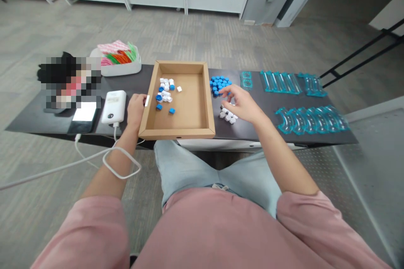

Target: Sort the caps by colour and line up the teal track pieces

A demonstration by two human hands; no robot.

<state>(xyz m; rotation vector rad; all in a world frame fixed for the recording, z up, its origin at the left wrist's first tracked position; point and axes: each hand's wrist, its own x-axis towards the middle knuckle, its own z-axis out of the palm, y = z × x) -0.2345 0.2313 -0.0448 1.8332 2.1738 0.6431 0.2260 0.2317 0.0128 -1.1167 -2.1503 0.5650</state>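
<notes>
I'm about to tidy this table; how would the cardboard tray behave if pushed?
The cardboard tray should feel stiff, given its straight, upright walls. It looks light: shallow and open-topped. Blocks inside may slide, lying loose.

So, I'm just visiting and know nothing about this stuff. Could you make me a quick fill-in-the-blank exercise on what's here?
1. The left hand is at the ____ wall of the cardboard tray.
2. The right hand is to the ____ of the tray.
3. Beyond the pile of white pieces beside the tray lies a pile of ____ pieces.
4. The power bank and its cable are both ____.

Missing words: left; right; blue; white.
</notes>
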